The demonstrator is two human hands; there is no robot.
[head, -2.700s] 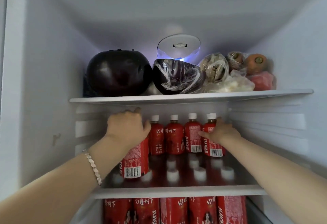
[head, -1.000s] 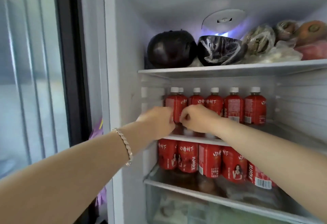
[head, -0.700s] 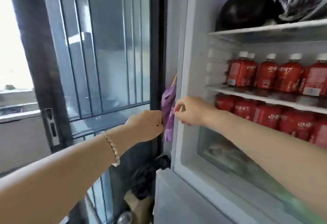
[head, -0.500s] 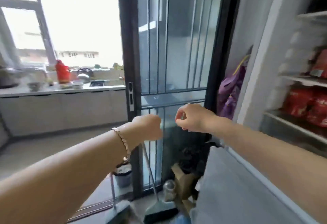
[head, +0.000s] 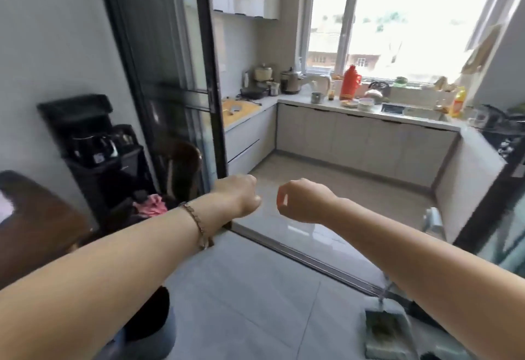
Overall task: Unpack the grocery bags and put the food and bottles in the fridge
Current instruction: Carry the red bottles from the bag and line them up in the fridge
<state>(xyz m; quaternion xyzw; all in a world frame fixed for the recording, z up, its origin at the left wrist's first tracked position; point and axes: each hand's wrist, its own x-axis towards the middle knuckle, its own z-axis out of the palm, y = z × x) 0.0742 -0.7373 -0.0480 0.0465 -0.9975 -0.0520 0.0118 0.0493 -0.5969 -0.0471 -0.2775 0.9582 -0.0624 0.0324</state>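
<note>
**A:** What changed from a moment ago?

**B:** Half a second back I saw the white fridge at my right edge, with red juice bottles on its shelves. Now it is gone from my view, so I cannot see the fridge, the bottles or any grocery bags. I have turned to face the kitchen.

**A:** What are your hands doing?

**B:** Both are out in front of me, close together but not touching. My left hand (head: 240, 196) is curled into a loose fist and holds nothing I can see. My right hand (head: 302, 200) is curled too, with finger and thumb pinched near each other. If something tiny is in there, I cannot tell. A thin shiny metal bracelet (head: 197, 224) sits on my left wrist.

**A:** What is around you?

**B:** A tall sliding door with a black frame and glass (head: 181, 81) stands open at my left. The smooth pale grey floor tiles (head: 250, 297) look glossy. A long white counter (head: 397, 112) runs under a bright window (head: 412, 16). A tall red plastic flask (head: 350, 82) stands on it, near a yellow bottle (head: 458, 102). A black machine with a dark kettle (head: 91, 141) stands by the left wall. A grey dustpan (head: 389, 331) rests on the floor at my lower right.
</note>
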